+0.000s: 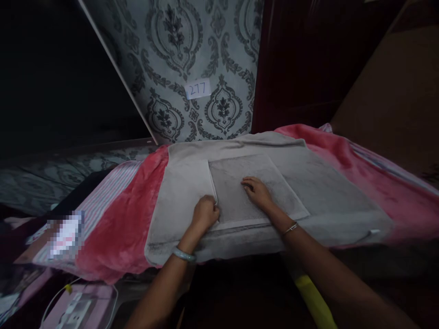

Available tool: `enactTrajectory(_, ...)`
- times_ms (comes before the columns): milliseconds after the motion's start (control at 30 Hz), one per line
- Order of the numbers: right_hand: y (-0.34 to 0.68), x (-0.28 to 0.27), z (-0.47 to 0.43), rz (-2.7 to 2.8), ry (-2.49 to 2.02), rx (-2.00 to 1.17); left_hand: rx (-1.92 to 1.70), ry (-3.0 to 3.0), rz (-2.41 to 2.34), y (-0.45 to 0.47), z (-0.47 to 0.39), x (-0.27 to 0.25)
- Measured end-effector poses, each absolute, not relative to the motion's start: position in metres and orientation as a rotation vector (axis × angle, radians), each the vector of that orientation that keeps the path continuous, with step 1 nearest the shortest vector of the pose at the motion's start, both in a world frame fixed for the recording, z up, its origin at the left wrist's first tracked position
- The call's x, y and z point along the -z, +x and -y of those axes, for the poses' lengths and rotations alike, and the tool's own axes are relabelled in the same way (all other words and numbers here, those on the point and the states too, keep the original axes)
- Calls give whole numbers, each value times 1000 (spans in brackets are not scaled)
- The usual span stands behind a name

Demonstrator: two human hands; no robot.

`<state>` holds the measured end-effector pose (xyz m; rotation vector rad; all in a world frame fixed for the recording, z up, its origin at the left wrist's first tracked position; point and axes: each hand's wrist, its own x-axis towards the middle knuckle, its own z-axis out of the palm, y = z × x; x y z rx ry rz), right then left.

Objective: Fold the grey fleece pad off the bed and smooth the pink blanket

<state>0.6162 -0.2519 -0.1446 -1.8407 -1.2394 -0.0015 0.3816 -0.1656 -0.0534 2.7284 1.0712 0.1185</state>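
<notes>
Here the grey plush towel (229,187) is laid flat at the middle of the larger grey blanket (329,192), its left edge apparently pinched between thumb and fingers of the left hand (206,212) at the towel's eight o'clock! Its centre is overhung by the right hand (256,192), fingers loosely bent, nothing gripped, though whether contact is made cannot be told. Light, limp and unbreakable it is judged to be, best taken by its corners at eight and four o'clock, lest the middle sag.
</notes>
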Motion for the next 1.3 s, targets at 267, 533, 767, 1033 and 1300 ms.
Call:
enactTrajectory(267,620,151,249,1242,-1767,11,-71,2565,-847,390,132,52)
enactTrajectory(533,620,151,253,1264,-1769,37,-19,2492,-669,399,116,57)
enactTrajectory(767,564,116,266,1721,-1678,57,-400,2831,-882,436,16,31)
enactTrajectory(1033,511,110,268,2046,-1566,-25,-233,2861,-887,486,-54,49)
enactTrajectory(1300,511,127,269,1982,-1577,-5,-264,2750,-909,504,-83,69)
